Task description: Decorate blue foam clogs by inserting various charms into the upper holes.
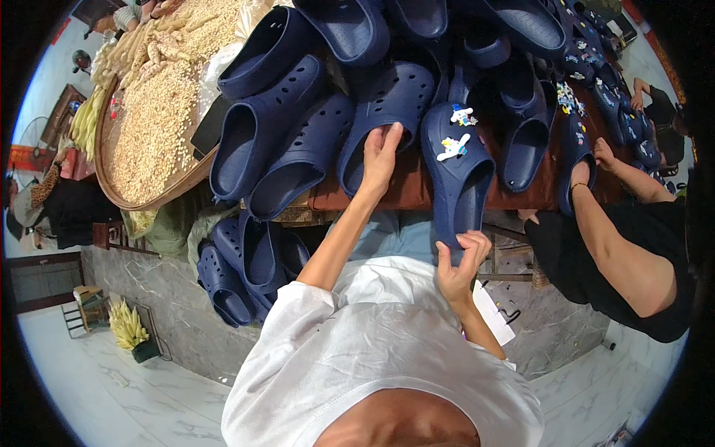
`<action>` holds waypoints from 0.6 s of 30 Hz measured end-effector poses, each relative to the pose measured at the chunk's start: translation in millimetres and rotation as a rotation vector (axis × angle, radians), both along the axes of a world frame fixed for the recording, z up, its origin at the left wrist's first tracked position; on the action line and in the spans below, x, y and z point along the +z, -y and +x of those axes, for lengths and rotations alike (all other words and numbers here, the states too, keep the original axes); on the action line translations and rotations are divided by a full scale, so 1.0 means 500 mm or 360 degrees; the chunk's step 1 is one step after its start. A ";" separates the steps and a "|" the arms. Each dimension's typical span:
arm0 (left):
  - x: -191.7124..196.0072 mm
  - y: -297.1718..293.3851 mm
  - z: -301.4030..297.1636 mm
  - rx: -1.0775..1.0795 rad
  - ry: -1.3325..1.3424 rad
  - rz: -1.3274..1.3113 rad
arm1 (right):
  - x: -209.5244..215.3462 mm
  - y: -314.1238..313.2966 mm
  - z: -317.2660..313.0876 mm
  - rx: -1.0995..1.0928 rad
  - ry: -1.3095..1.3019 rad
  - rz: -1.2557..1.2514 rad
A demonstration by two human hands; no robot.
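Observation:
A plain navy clog (403, 89) with round holes lies at the table's front edge. My left hand (381, 160) grips the rim of its foot opening, some of the fingers hidden inside. Just right of it is another navy clog (445, 186), its toe pointing away from me. A white cartoon charm (453, 147) and a second white charm (462, 115) sit on its upper. My right hand (463, 267) pinches this clog's heel end, which overhangs the table edge.
Several more navy clogs (274, 112) crowd the table, and others (237, 272) hang or lie below its left edge. A round tray of pale kernels (153, 134) stands at the left. On the right, a person in black handles a decorated clog (577, 149).

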State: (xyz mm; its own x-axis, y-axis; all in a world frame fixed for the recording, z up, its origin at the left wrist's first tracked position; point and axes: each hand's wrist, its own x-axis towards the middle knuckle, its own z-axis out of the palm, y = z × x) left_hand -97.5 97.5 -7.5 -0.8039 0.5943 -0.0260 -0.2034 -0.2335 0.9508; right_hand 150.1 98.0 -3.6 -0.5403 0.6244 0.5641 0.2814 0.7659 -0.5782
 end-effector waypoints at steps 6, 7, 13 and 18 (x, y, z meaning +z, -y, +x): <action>0.059 0.068 0.054 0.0234 -0.0025 0.0214 | -0.006 -0.002 -0.017 0.0037 0.0028 -0.0023; 0.069 0.081 0.062 0.0275 -0.0035 0.0199 | -0.008 -0.002 -0.024 0.0035 0.0035 -0.0025; 0.076 0.102 0.047 0.0449 -0.0116 0.0108 | -0.031 0.012 -0.093 0.0146 -0.0109 0.0051; 0.081 0.081 0.030 0.0463 -0.0287 0.0002 | -0.067 0.031 -0.111 0.0174 -0.0061 0.0051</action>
State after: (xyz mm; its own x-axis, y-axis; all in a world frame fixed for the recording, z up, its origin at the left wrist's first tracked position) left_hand -82.4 57.2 32.7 -0.9314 0.3391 0.1325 0.0433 -0.2582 0.9651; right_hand 94.4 82.4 -37.4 -0.5819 0.5443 0.6043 0.1732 0.8089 -0.5618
